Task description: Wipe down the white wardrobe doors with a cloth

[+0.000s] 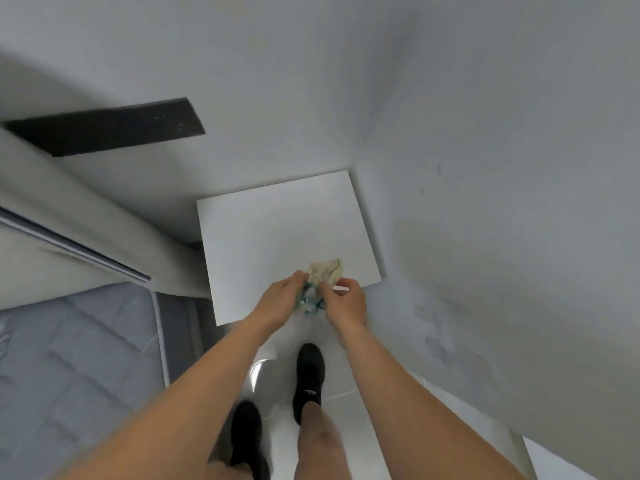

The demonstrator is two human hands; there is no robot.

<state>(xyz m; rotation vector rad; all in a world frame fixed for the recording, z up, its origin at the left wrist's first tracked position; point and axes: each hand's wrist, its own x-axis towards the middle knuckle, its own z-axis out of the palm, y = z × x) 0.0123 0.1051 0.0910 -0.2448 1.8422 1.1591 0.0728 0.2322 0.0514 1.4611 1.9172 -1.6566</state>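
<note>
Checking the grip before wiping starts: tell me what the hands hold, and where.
Both hands hold one crumpled cream cloth with teal markings: left hand pinches its left edge, right hand its right edge.

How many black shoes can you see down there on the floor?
2. The left shoe is at the bottom edge, partly hidden behind the left forearm. The right shoe is ahead of it, below the hands that hold the cloth.
</note>
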